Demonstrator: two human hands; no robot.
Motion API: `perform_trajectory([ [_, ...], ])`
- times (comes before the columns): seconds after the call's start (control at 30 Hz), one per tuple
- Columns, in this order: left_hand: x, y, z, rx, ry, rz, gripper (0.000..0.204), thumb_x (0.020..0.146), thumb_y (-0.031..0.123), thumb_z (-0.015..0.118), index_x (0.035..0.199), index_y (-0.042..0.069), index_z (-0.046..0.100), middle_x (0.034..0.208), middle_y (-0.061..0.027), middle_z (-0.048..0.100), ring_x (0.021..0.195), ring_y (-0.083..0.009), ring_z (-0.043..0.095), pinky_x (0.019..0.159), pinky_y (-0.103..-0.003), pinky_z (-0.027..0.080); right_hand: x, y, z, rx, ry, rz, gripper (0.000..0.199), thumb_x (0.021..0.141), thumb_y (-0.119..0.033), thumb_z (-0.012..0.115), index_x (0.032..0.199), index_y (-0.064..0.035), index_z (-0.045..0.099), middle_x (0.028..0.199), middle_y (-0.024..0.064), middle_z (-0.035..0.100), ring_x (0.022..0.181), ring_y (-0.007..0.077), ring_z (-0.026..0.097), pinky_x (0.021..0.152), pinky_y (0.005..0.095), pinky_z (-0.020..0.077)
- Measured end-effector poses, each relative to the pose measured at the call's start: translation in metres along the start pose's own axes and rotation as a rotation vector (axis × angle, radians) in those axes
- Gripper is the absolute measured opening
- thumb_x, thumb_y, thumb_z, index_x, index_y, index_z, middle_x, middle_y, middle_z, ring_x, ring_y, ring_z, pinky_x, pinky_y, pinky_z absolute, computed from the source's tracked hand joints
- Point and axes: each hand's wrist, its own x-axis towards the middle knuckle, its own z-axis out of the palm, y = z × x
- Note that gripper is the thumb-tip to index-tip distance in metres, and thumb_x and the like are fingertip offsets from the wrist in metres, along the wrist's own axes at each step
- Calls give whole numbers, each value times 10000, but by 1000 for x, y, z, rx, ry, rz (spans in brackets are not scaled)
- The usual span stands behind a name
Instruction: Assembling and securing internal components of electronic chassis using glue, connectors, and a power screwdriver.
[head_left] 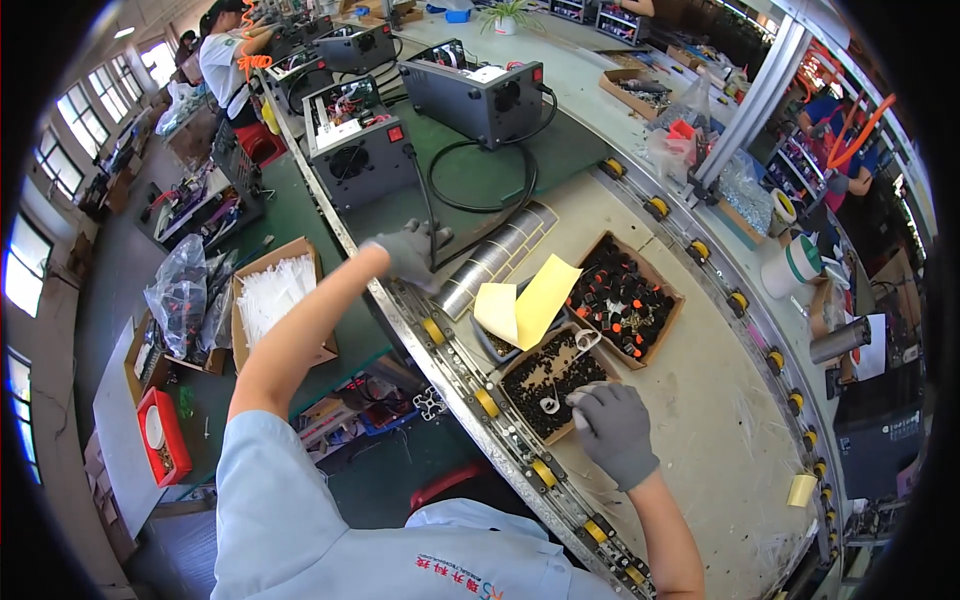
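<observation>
My left hand [408, 250], in a grey glove, reaches out over the green mat and grips the black cable [432, 215] of a dark power supply unit [358, 150]. My right hand [612, 430], also gloved, rests with curled fingers on the near corner of a cardboard box of small black parts [545, 375]; whether it pinches a part cannot be told. A white ring [549, 404] lies in that box beside my fingers. A second box [625, 298] with black and red knobs stands just beyond.
Yellow backing sheets [530, 305] and a strip of silver labels [495, 262] lie by the boxes. Another dark unit [480, 95] stands farther back. A conveyor rail [480, 395] with yellow rollers edges the bench. A box of white ties [275, 295] sits at left. A person works at far left.
</observation>
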Motion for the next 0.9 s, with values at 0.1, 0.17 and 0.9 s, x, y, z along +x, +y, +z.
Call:
perform_trajectory([
  [0.1,16,38,15,61,130,-298,916,706,462,658,1421,121,198,1451,-174,220,1345,-363,194,1022,-585,229,16,-5,12,4,-3,-75,156,749,-119,593,905,-114,599,908,29,595,899,208,548,806,344,420],
  [0.17,37,40,28,106,184,-327,887,718,442,655,1390,34,244,1419,-215,258,1310,-384,264,1006,-553,280,28,-8,22,29,-27,-74,178,756,-128,589,933,-116,587,905,34,590,907,209,545,817,349,416],
  [0.9,1,58,-2,215,122,-120,635,727,422,615,1157,-33,511,1078,-218,569,979,-311,581,839,-367,456,38,159,32,1661,918,825,316,886,-82,498,1202,-70,496,1097,66,553,979,152,545,860,295,473],
])
